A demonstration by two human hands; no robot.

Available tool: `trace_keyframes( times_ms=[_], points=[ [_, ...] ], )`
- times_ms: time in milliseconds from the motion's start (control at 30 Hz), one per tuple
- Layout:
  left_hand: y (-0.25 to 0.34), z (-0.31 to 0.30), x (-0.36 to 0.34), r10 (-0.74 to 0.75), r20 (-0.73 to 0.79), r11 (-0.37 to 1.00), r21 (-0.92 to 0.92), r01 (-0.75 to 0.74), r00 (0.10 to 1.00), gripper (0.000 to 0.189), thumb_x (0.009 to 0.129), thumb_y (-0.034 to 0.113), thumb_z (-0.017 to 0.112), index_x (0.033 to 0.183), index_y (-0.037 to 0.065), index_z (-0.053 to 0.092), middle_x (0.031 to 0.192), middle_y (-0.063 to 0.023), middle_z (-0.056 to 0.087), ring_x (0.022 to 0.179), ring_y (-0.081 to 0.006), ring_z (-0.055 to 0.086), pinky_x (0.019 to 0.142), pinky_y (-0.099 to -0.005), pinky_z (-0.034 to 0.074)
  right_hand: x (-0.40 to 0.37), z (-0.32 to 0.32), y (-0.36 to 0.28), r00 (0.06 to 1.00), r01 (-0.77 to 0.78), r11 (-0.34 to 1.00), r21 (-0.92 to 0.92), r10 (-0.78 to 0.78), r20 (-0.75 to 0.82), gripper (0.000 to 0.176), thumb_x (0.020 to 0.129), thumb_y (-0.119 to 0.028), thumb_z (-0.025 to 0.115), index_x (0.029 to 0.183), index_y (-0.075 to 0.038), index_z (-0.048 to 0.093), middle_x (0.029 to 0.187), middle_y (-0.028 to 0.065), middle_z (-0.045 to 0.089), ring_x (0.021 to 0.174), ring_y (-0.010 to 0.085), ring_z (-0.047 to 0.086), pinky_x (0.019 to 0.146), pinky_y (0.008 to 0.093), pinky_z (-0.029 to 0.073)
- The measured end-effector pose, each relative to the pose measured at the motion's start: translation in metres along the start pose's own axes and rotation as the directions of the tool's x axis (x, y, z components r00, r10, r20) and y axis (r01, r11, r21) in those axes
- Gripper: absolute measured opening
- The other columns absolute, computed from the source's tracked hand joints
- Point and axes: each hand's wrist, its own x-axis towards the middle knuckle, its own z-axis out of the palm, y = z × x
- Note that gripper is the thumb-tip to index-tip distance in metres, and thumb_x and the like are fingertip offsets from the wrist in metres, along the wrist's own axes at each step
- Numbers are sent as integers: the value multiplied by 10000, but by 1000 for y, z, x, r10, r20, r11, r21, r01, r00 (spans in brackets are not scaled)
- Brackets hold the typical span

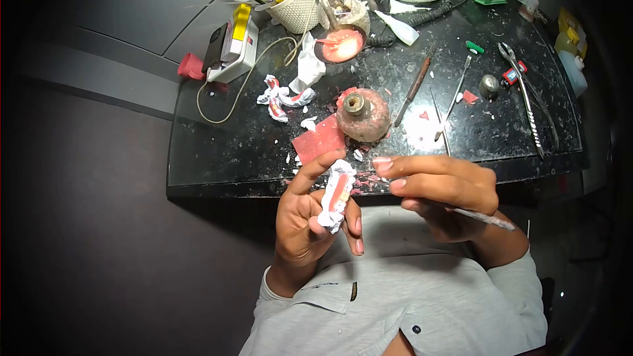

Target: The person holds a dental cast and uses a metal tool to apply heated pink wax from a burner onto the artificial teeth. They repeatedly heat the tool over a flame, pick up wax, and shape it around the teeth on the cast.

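Between the thumb and fingers of my left hand (300, 214) is a small white plaster dental cast (331, 219), with a strip of pink wax and pale teeth on it. My right hand (452, 191) is to the right of the cast, apart from it, closed around a slim metal hand tool (488, 217). The tool's rear end sticks out past the palm; its working tip is hidden. Just beyond the cast lie a pink wax sheet (318, 142) and a round, wax-smeared spirit burner (364, 122).
More plaster casts (280, 100) lie left on the black bench (217, 158). Behind the burner is a pan of pink wax (343, 46). A wax knife (415, 89), thin tools and long pliers (523, 99) lie right. A cord (227, 118) loops across the left side.
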Motion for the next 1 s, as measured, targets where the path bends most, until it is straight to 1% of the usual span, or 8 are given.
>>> trace_keyframes(
  times_ms=[33,267,333,433,533,667,733,1000],
  points=[
    [0,2,0,-27,-17,999,-28,26,1000,991,864,345,760,1514,-69,137,865,-232,653,708,-294,689,597,-376,610,-1,3,0,1000,-18,1000,13,18,2,103,895,-4,673,986,44,670,1013,241,710,958,341,729,848,407,601],
    [-4,7,-1,-35,-11,999,40,35,999,967,850,320,778,1510,-54,179,884,-201,663,775,-247,694,650,-348,599,-4,10,-1,999,-46,999,-7,46,0,123,873,0,697,991,25,675,993,203,723,947,321,735,821,385,608],
    [-8,5,-2,45,-76,993,115,-36,996,948,841,256,803,1488,-62,186,876,-179,630,685,-229,652,518,-386,606,-3,9,-2,998,-63,998,-19,64,23,131,865,-2,706,993,11,679,984,187,729,926,297,739,789,362,612],
    [-7,6,-3,39,-104,988,150,-23,994,963,816,271,829,1480,-64,218,906,-152,631,692,-200,639,518,-354,584,-4,10,1,1000,-15,1000,-24,16,21,207,820,33,738,1019,39,682,975,204,717,852,284,740,707,326,608],
    [-7,5,-4,40,-112,982,190,-18,993,970,801,284,843,1474,-67,240,917,-146,632,693,-188,642,513,-327,561,-5,11,3,1000,5,1000,-19,-5,13,216,813,41,739,1022,43,682,976,202,717,842,279,739,698,320,608],
    [-6,5,-5,47,-126,975,221,-19,991,978,789,297,852,1471,-66,252,916,-143,638,690,-180,642,513,-315,552,-6,13,2,1000,-4,1000,-9,4,11,222,811,46,739,1026,47,681,980,202,717,847,278,738,705,321,608],
    [-6,4,-6,54,-132,967,254,-19,990,980,783,303,855,1467,-70,260,941,-155,646,683,-179,643,511,-313,551,-6,14,0,999,-54,998,-14,54,-3,151,848,-4,722,994,-4,681,995,175,733,904,278,742,769,344,611],
    [-7,3,-4,77,-128,961,275,-39,989,974,787,298,854,1466,-78,266,1001,-180,653,683,-184,649,508,-308,546,-6,14,-1,996,-93,996,-17,93,12,168,845,13,720,1006,-9,679,1001,178,730,919,283,738,787,350,607]
  ],
)
